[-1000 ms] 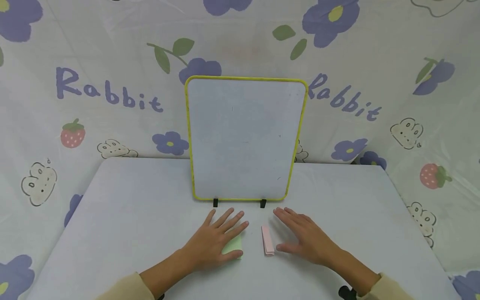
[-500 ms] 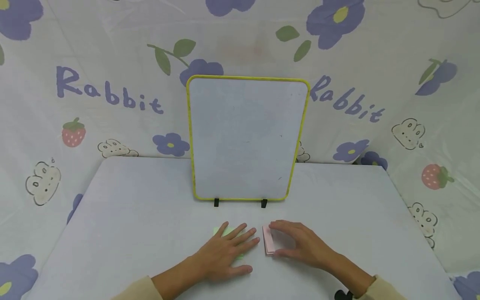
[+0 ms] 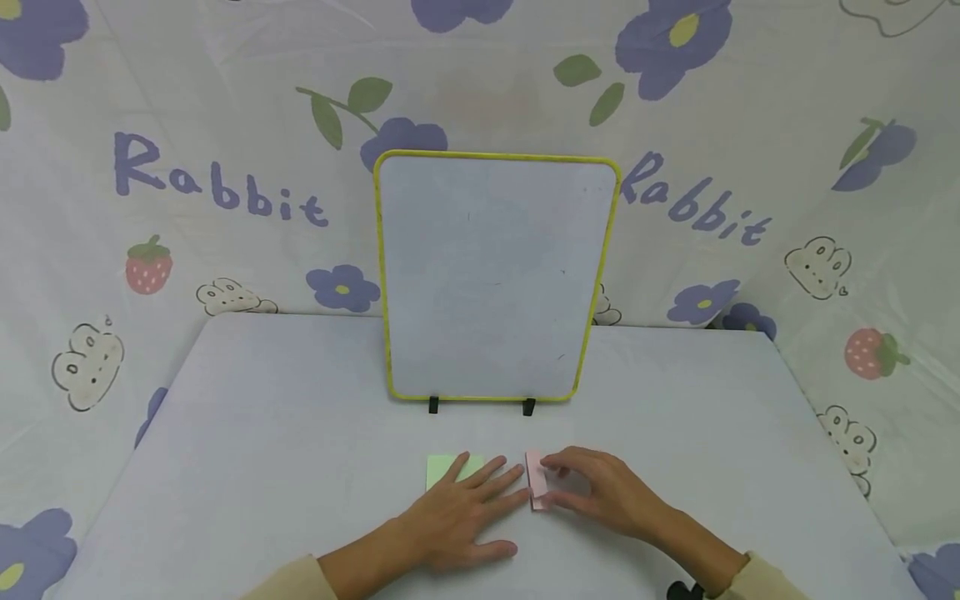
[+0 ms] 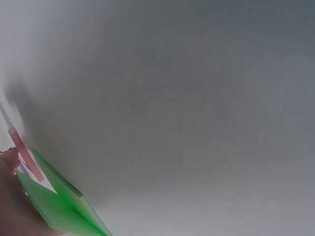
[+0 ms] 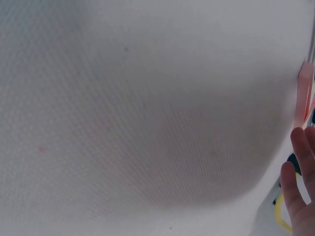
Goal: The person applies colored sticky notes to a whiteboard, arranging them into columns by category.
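Note:
My left hand (image 3: 468,525) lies with its fingers spread and straight, partly over a light green folded paper (image 3: 442,468), one fingertip meeting the left edge of a narrow pink folded paper (image 3: 535,471). In the left wrist view, the green paper (image 4: 74,211) stands slightly spread at its fold. From the other side my right hand (image 3: 611,496) bends its thumb and fingers onto the right edge of the pink paper, whose upper layer looks slightly raised. The right wrist view shows two fingers near the pink paper (image 5: 304,93); thumb contact is hidden there.
A whiteboard (image 3: 495,275) with a yellow frame stands upright behind the hands on small black feet (image 3: 528,407). The white table (image 3: 300,400) reaches to a patterned curtain (image 3: 225,100). A black object (image 3: 684,590) sits by the right sleeve.
My left hand has slid right and toward me, uncovering more green paper and reaching the pink one. My right hand has lowered and closed in on the pink paper's edge.

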{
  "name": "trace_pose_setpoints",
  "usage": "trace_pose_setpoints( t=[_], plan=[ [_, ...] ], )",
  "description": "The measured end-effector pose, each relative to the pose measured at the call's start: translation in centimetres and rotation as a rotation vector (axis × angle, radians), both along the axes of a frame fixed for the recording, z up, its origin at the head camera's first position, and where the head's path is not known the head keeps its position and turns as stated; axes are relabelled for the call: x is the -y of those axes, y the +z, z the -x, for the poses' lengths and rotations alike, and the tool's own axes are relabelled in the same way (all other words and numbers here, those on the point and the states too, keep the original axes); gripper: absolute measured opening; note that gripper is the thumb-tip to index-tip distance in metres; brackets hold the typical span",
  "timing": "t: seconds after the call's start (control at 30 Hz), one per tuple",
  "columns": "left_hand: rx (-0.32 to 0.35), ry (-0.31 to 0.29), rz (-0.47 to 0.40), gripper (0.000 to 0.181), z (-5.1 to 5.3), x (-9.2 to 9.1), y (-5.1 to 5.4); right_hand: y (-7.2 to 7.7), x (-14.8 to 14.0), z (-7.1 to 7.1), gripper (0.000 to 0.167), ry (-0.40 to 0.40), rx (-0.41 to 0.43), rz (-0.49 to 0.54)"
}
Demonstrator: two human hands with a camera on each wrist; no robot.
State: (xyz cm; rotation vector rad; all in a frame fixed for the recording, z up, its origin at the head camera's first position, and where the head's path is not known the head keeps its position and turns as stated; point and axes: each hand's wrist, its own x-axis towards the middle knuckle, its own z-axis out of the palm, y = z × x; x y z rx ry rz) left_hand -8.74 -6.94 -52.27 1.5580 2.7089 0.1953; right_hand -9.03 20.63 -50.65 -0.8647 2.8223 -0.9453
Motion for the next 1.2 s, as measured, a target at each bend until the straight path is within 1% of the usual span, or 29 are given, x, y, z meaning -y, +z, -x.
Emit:
trace_pose_setpoints(
  t=[0.07, 0.17, 0.27, 0.47, 0.57, 0.7, 0.87, 0.97, 1.2],
  plan=[
    [0.004, 0.000, 0.005, 0.066, -0.02, -0.15, -0.09, 0.03, -0.01, 0.04, 0.037, 0.004, 0.023, 0.006],
    [0.030, 0.005, 0.023, 0.066, -0.10, -0.32, -0.05, 0.03, 0.02, 0.08, 0.030, 0.008, 0.057, 0.018],
    [0.044, 0.010, 0.034, 0.065, -0.17, -0.40, 0.06, 0.01, 0.01, 0.06, 0.027, 0.019, 0.077, 0.027],
    [0.026, 0.012, 0.038, 0.065, -0.21, -0.49, 0.01, -0.11, -0.22, -0.07, 0.039, 0.078, 0.030, 0.002],
    [0.034, 0.018, 0.044, 0.066, -0.19, -0.46, -0.02, -0.24, -0.33, -0.17, 0.041, 0.094, 0.019, -0.020],
    [0.040, 0.026, 0.048, 0.066, -0.14, -0.36, -0.04, -0.52, -0.41, -0.31, 0.040, 0.104, 0.009, -0.028],
    [0.037, 0.027, 0.044, 0.066, -0.15, -0.15, -0.06, -0.67, -0.39, -0.36, 0.035, 0.112, -0.040, -0.012],
    [0.041, 0.025, 0.038, 0.066, -0.23, -0.12, -0.03, -0.60, -0.33, -0.37, 0.033, 0.108, -0.053, -0.010],
    [0.045, 0.023, 0.025, 0.065, -0.25, -0.13, 0.05, -0.31, -0.17, -0.26, 0.033, 0.090, -0.037, -0.013]
  ],
)
